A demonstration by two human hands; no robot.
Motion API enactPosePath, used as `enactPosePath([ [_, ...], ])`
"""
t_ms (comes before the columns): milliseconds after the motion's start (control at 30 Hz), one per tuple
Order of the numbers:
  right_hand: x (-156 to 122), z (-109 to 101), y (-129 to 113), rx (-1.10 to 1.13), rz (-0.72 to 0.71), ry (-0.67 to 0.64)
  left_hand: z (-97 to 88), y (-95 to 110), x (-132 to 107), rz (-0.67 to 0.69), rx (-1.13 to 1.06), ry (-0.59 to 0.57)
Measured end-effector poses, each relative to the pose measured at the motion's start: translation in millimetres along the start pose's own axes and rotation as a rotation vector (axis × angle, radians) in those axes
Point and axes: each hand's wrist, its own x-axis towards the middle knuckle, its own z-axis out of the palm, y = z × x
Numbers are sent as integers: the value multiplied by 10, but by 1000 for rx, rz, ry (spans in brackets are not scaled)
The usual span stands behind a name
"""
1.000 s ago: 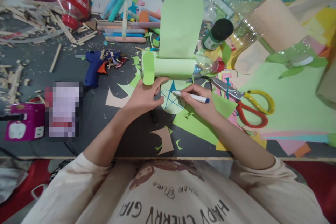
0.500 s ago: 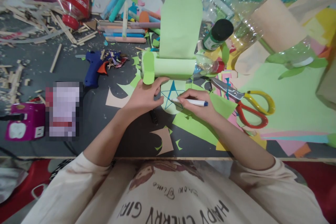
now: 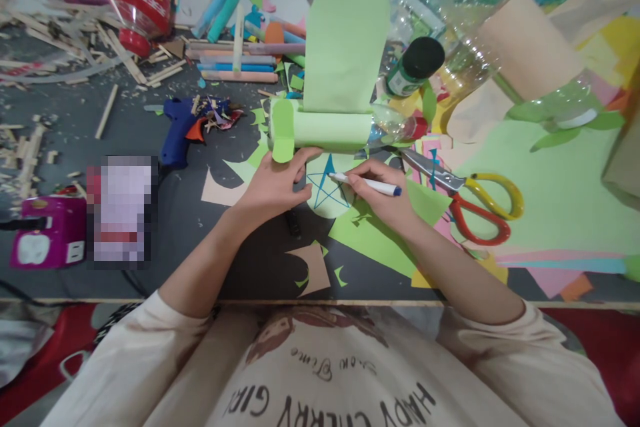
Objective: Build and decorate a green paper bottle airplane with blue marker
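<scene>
My right hand [image 3: 385, 197] grips a white marker with a blue cap [image 3: 367, 183], its tip resting on a pale green paper disc [image 3: 327, 203] that bears a blue star outline [image 3: 326, 188]. My left hand [image 3: 275, 183] lies on the disc's left edge, fingers curled down and pressing it flat. Just beyond my hands stands a green paper roll [image 3: 325, 130] with a tall rounded green flap [image 3: 346, 40] rising from it.
Red-and-yellow scissors [image 3: 465, 197] lie right of my right hand. A blue glue gun [image 3: 177, 127] sits to the left, with wooden sticks [image 3: 75, 53] beyond it. Coloured pens [image 3: 240, 53], a black-capped bottle [image 3: 415, 63], clear plastic bottles [image 3: 500, 47] and paper scraps crowd the back.
The marker tip moved down and left along the star, then returned up to the right point. My left hand stayed in place on the disc.
</scene>
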Motion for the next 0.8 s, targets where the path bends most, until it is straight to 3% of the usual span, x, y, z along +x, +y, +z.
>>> enactPosePath([
  [467, -39, -26, -5, -47, -62, -161, -11, 11, 1, 1, -3, -25],
  [667, -16, -18, 9, -3, -72, 16, -1, -7, 5, -6, -23, -20],
  [800, -4, -10, 24, 11, -52, 7, 11, -20, 9, -7, -24, -12],
])
